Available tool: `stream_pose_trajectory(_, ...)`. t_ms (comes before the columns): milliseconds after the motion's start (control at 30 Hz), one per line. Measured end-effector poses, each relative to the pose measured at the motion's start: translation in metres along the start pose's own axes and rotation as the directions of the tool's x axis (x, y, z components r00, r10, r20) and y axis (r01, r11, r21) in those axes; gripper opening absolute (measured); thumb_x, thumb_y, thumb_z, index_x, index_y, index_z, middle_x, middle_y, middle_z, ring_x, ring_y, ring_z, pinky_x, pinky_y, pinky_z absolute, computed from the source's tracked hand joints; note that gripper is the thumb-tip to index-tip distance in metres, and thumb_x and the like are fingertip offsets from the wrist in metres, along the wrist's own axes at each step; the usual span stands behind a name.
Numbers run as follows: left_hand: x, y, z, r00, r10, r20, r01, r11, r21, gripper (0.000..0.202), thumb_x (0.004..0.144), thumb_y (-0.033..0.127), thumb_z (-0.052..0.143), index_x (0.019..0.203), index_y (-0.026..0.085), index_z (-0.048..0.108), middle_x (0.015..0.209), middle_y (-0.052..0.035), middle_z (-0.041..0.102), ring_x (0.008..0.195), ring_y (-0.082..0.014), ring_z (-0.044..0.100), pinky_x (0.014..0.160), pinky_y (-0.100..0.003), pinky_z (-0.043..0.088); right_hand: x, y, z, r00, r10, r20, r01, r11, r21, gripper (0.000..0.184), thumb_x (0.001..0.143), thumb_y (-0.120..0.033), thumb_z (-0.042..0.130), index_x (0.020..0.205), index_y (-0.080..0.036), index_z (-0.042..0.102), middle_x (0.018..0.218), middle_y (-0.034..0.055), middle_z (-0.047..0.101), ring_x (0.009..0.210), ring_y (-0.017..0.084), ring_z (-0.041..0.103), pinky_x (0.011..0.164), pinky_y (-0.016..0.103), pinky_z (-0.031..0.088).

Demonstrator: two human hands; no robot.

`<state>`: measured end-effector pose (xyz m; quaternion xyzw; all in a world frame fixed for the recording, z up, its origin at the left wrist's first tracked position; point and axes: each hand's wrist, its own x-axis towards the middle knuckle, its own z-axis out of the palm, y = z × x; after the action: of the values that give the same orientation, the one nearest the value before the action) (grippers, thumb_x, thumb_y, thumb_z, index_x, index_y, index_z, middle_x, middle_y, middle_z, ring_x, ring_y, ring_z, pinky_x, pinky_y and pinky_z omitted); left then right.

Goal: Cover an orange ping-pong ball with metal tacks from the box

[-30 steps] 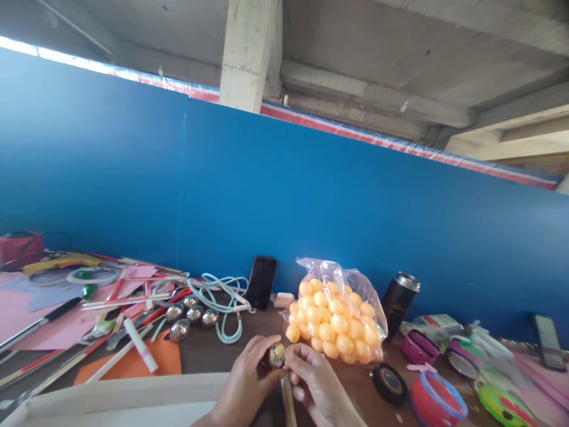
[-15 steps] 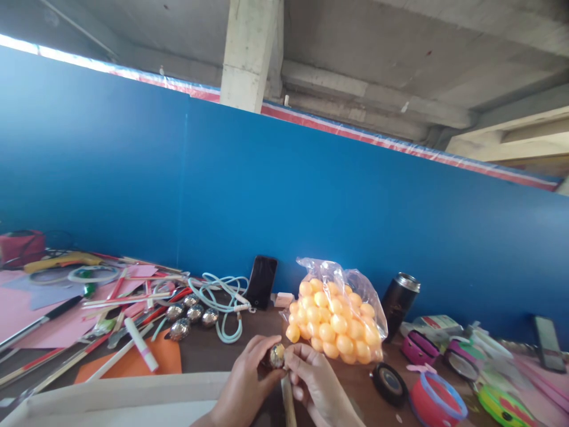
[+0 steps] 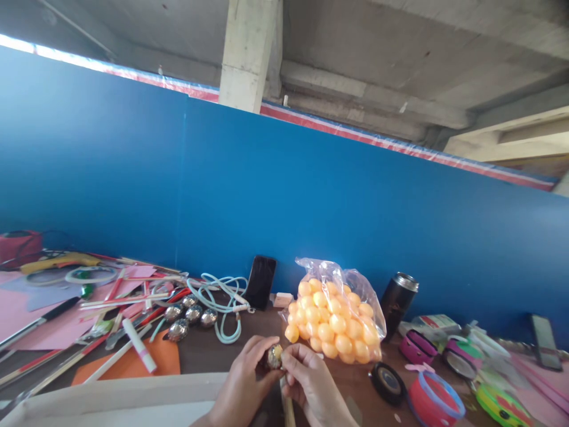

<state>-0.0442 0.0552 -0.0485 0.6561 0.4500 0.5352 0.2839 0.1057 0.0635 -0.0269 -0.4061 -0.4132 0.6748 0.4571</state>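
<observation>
A small ball (image 3: 274,356), half shiny silver and half orange, sits between my two hands at the bottom centre. My left hand (image 3: 243,385) curls round its left side, fingers closed on it. My right hand (image 3: 311,385) pinches its right side with thumb and fingers, and a wooden stick (image 3: 288,409) runs down below it. Just behind stands a clear plastic bag of orange ping-pong balls (image 3: 335,323). Several finished silver-covered balls (image 3: 189,314) lie to the left on the brown table (image 3: 200,350).
A black phone (image 3: 261,281) leans on the blue wall, beside a coiled mint cable (image 3: 222,302). A black tumbler (image 3: 399,302) stands right of the bag, with tape rolls (image 3: 387,382) and a pink ring (image 3: 435,400). Pens, sticks and pink and orange paper (image 3: 133,362) clutter the left.
Both hands have barely shifted, a little to the left with the ball still between them. Nothing else has moved.
</observation>
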Motion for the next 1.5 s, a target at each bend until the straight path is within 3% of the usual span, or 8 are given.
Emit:
stream_pose_trajectory(233, -0.001, -0.003, -0.002, 1.0, 0.014, 0.027, -0.015, 0.999, 0.034, 0.041, 0.074, 0.014, 0.069, 0.113, 0.027, 0.063, 0.109, -0.0054, 0.064, 0.1, -0.0201, 0.062, 0.088, -0.028, 0.05, 0.001, 0.003, 0.001, 0.999, -0.001, -0.032, 0.0, 1.0, -0.013, 0.042, 0.061, -0.046, 0.082, 0.074, -0.015, 0.056, 0.05, -0.0093, 0.049, 0.045, 0.002, 0.044, 0.049, 0.017, 0.051)
stream_pose_trajectory(667, -0.002, -0.001, -0.003, 1.0, 0.015, 0.011, -0.015, 0.998, 0.057, 0.041, 0.072, 0.015, 0.073, 0.111, 0.027, 0.064, 0.107, -0.0044, 0.064, 0.099, -0.0188, 0.063, 0.087, -0.025, 0.05, -0.003, 0.001, 0.007, 0.997, -0.028, -0.078, 0.021, 0.995, -0.093, 0.049, 0.058, -0.052, 0.081, 0.073, -0.015, 0.053, 0.05, -0.01, 0.048, 0.051, 0.003, 0.046, 0.057, 0.024, 0.053)
stream_pose_trajectory(933, -0.001, -0.008, 0.0, 1.0, 0.002, 0.014, -0.002, 0.999, 0.033, 0.044, 0.069, 0.013, 0.074, 0.109, 0.029, 0.065, 0.106, -0.0035, 0.065, 0.098, -0.0195, 0.063, 0.086, -0.025, 0.05, 0.001, 0.01, 0.005, 0.996, -0.043, -0.084, 0.034, 0.994, -0.108, 0.047, 0.061, -0.052, 0.079, 0.072, -0.016, 0.051, 0.05, -0.0101, 0.048, 0.051, 0.004, 0.045, 0.056, 0.023, 0.053)
stream_pose_trajectory(1100, 0.003, -0.011, 0.002, 0.999, -0.043, -0.003, 0.043, 0.998, -0.052, 0.041, 0.069, 0.011, 0.071, 0.106, 0.028, 0.066, 0.104, -0.0034, 0.067, 0.097, -0.0206, 0.064, 0.085, -0.028, 0.051, 0.004, 0.009, 0.005, 0.99, -0.083, -0.113, 0.07, 0.991, -0.112, 0.05, 0.063, -0.061, 0.073, 0.075, -0.017, 0.053, 0.053, -0.0091, 0.05, 0.049, 0.004, 0.044, 0.049, 0.022, 0.052)
stream_pose_trajectory(1267, 0.006, -0.018, 0.005, 0.997, -0.049, -0.06, 0.043, 0.994, -0.104, 0.039, 0.07, 0.017, 0.07, 0.107, 0.027, 0.065, 0.102, -0.0035, 0.067, 0.092, -0.0207, 0.065, 0.08, -0.03, 0.053, -0.001, -0.006, 0.004, 0.972, -0.217, -0.093, 0.188, 0.948, -0.256, 0.046, 0.072, -0.061, 0.064, 0.076, -0.017, 0.052, 0.054, -0.0089, 0.052, 0.039, 0.004, 0.046, 0.039, 0.018, 0.044)
stream_pose_trajectory(1400, 0.006, -0.025, 0.008, 0.997, -0.051, -0.054, 0.043, 0.99, -0.132, 0.038, 0.072, 0.02, 0.069, 0.109, 0.025, 0.063, 0.101, -0.004, 0.067, 0.087, -0.0198, 0.067, 0.073, -0.028, 0.055, -0.012, -0.032, 0.018, 0.976, -0.209, -0.058, 0.174, 0.914, -0.367, 0.035, 0.078, -0.051, 0.059, 0.077, -0.017, 0.051, 0.048, -0.0098, 0.05, 0.036, 0.004, 0.048, 0.039, 0.014, 0.037)
stream_pose_trajectory(1500, 0.006, -0.027, 0.008, 0.997, -0.047, -0.063, 0.039, 0.992, -0.12, 0.037, 0.074, 0.023, 0.069, 0.11, 0.025, 0.062, 0.104, -0.0044, 0.067, 0.09, -0.0205, 0.067, 0.077, -0.029, 0.056, -0.022, -0.05, 0.03, 0.971, -0.238, 0.002, 0.21, 0.851, -0.482, 0.026, 0.082, -0.041, 0.053, 0.074, -0.017, 0.05, 0.052, -0.0081, 0.054, 0.034, 0.003, 0.047, 0.039, 0.014, 0.032)
